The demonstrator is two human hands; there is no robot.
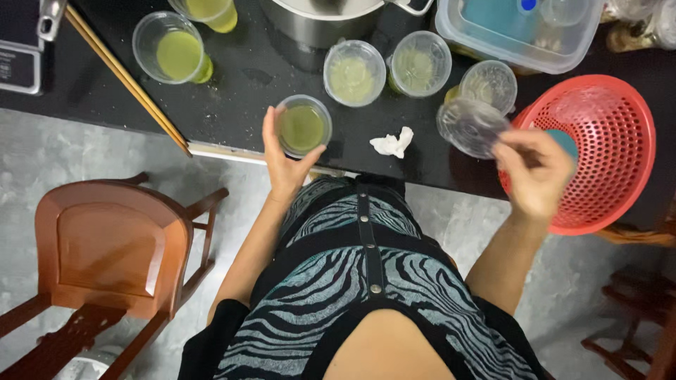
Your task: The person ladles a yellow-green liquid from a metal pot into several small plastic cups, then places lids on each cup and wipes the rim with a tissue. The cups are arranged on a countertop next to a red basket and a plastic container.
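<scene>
Several plastic cups (354, 72) crowd a black counter (246, 77) above grey floor (42, 151).

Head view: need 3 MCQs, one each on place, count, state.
1. Where is the red basket?
A. on the wooden chair
B. on the black counter's right end
C. on the floor

2. How many lidded cups stand behind the crumpled tissue?
A. one
B. two
C. five

3. The cup of green liquid in the left hand is:
A. open-topped
B. lidded
C. tipped over

Key: 1 B, it sits on the black counter beside the right hand. 2 B, two lidded cups stand side by side. 3 A, no lid covers it; the clear lid is in the right hand.
</scene>
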